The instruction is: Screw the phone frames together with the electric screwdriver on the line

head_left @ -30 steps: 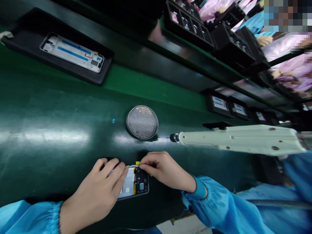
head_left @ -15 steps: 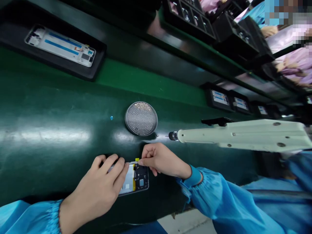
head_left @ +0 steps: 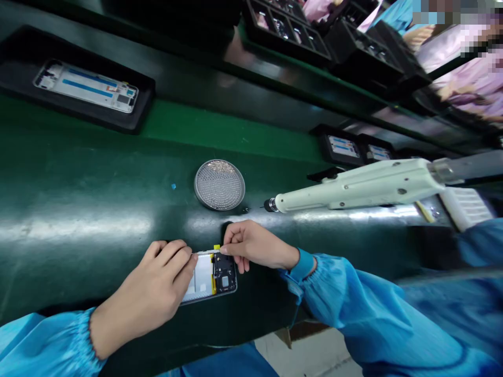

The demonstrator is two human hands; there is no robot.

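An opened phone (head_left: 214,276) lies on the dark green bench in front of me, its white battery and black board showing. My left hand (head_left: 157,290) rests on its left half, fingers bent over the top edge and holding it down. My right hand (head_left: 251,244) is curled at the phone's upper right corner, thumb and forefinger pinched by a small yellow tab (head_left: 216,246). Whether the pinch holds anything I cannot make out. Both arms wear blue sleeves.
A round perforated metal dish (head_left: 219,184) sits just beyond the phone. A pale electric screwdriver (head_left: 353,189) hangs level at the right, tip pointing left. Black trays holding phone frames (head_left: 84,86) ride the green belt behind. A tiny blue scrap (head_left: 173,186) lies left of the dish.
My right hand has drawn its fingers in to a tighter pinch at the phone's top corner. My left hand stays on the phone. The view has shifted a little.
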